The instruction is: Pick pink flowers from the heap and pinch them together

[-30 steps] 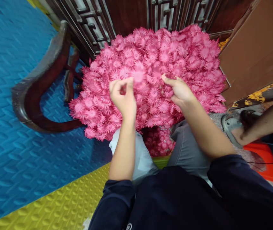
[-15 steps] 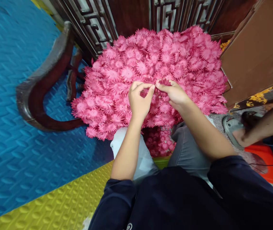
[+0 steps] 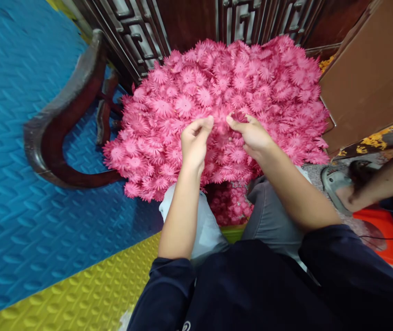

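Note:
A large heap of pink artificial flower heads (image 3: 182,105) lies in front of me and over my knees. Above it, my right hand (image 3: 253,134) pinches a darker pink flower (image 3: 239,116) between thumb and fingers. My left hand (image 3: 195,138) is just to the left, thumb and forefinger pressed together; what they hold, if anything, is too small to make out. A pink blur fills the gap between the two hands, and I cannot tell whether it is a moving flower or part of the heap.
A curved dark wooden armrest (image 3: 51,151) stands at left over blue matting (image 3: 6,220). Carved dark wood panels (image 3: 189,23) close off the back. At right are a brown cardboard box (image 3: 372,73), another person's sandalled foot (image 3: 343,193) and an orange-red object (image 3: 386,239).
My left hand has moved a little left, away from my right hand, and its finger loop has narrowed. My right hand stays nearly still with the darker flower.

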The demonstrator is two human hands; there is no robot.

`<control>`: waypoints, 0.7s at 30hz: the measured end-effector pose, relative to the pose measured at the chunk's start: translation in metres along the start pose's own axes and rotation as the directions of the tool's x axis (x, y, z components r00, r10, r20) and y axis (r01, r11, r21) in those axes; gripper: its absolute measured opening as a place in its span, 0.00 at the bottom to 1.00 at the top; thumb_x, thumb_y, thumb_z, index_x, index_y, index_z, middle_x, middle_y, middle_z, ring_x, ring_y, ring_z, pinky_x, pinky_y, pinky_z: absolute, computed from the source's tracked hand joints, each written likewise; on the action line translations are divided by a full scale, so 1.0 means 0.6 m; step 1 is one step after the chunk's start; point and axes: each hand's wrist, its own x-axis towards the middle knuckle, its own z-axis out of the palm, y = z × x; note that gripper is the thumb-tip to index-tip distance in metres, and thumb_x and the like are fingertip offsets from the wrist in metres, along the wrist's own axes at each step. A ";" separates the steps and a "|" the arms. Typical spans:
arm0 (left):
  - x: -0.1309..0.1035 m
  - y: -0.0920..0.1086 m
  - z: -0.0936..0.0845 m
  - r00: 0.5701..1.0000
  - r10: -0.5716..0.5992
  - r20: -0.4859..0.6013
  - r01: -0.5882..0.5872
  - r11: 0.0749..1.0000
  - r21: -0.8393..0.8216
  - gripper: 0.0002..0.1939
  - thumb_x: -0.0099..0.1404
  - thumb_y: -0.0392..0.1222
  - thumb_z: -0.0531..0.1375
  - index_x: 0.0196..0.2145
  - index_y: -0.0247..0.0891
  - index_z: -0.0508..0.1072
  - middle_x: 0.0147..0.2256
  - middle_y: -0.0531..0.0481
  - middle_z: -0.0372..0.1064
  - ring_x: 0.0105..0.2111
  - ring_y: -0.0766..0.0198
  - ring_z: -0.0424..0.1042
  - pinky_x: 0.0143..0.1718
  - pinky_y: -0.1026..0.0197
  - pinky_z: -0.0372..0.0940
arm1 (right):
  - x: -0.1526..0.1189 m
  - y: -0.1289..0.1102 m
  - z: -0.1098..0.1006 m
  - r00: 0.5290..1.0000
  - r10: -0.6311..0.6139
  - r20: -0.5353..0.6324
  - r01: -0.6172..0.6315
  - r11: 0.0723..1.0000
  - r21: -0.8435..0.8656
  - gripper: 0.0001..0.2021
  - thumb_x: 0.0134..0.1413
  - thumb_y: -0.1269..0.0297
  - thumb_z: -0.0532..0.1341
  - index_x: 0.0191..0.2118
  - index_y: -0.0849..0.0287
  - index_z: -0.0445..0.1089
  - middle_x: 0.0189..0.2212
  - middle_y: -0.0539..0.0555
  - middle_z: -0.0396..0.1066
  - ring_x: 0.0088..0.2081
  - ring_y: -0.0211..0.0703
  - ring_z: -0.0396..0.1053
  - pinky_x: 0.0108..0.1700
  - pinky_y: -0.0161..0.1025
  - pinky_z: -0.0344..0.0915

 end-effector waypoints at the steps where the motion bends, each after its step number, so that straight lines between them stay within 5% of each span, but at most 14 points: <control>1: 0.003 -0.002 -0.005 0.998 0.010 -0.057 -0.010 1.000 0.012 0.18 0.61 0.59 0.62 0.29 0.40 0.75 0.28 0.52 0.71 0.33 0.65 0.71 0.42 0.59 0.67 | 0.004 0.000 -0.004 0.999 -0.009 -0.038 0.009 1.000 -0.002 0.19 0.38 0.49 0.72 0.29 0.55 0.68 0.27 0.48 0.74 0.38 0.43 0.74 0.47 0.46 0.73; 3: 0.010 -0.003 -0.018 0.971 0.073 -0.228 -0.049 0.993 0.110 0.18 0.64 0.59 0.59 0.31 0.40 0.74 0.30 0.51 0.70 0.36 0.64 0.71 0.44 0.59 0.67 | 0.009 -0.003 -0.012 0.995 -0.034 -0.097 0.035 0.999 0.001 0.19 0.38 0.48 0.72 0.30 0.55 0.69 0.30 0.49 0.75 0.40 0.43 0.74 0.49 0.47 0.73; 7: 0.018 0.005 -0.045 0.831 0.276 -0.482 -0.062 0.908 0.413 0.13 0.67 0.53 0.57 0.41 0.41 0.71 0.39 0.48 0.68 0.44 0.60 0.69 0.50 0.55 0.63 | 0.007 -0.008 -0.014 0.995 -0.043 -0.092 0.044 0.999 0.009 0.19 0.36 0.49 0.73 0.30 0.55 0.69 0.31 0.49 0.76 0.40 0.43 0.74 0.49 0.47 0.72; 10: 0.008 0.016 -0.040 0.868 0.318 -0.382 -0.082 0.850 0.521 0.11 0.65 0.49 0.61 0.43 0.43 0.72 0.40 0.49 0.67 0.46 0.59 0.68 0.53 0.53 0.61 | -0.002 -0.006 -0.003 0.999 0.005 -0.049 -0.005 1.000 -0.001 0.21 0.34 0.49 0.74 0.29 0.55 0.69 0.28 0.48 0.75 0.37 0.43 0.74 0.46 0.46 0.73; 13: -0.008 0.023 -0.013 0.957 0.263 -0.120 -0.170 0.848 0.501 0.08 0.62 0.49 0.63 0.33 0.43 0.75 0.34 0.51 0.70 0.40 0.61 0.70 0.50 0.56 0.63 | -0.008 -0.003 0.007 0.999 0.031 -0.010 -0.031 0.999 -0.018 0.21 0.34 0.48 0.74 0.29 0.56 0.69 0.25 0.48 0.73 0.34 0.42 0.73 0.43 0.44 0.73; 15: -0.016 0.023 0.003 0.975 0.220 0.008 -0.202 0.876 0.437 0.07 0.61 0.48 0.65 0.30 0.43 0.76 0.33 0.52 0.71 0.36 0.63 0.70 0.46 0.58 0.64 | -0.009 -0.003 0.009 1.000 0.027 0.004 -0.026 0.999 -0.024 0.20 0.35 0.49 0.73 0.28 0.56 0.69 0.25 0.48 0.72 0.34 0.42 0.72 0.43 0.44 0.72; 21: -0.012 0.017 0.007 0.989 0.149 0.005 -0.143 0.942 0.304 0.05 0.61 0.40 0.65 0.27 0.42 0.77 0.28 0.54 0.71 0.30 0.65 0.68 0.37 0.61 0.64 | -0.011 -0.005 0.009 0.999 0.005 0.049 -0.004 1.000 -0.026 0.19 0.36 0.50 0.73 0.27 0.56 0.68 0.22 0.46 0.69 0.36 0.42 0.73 0.45 0.43 0.71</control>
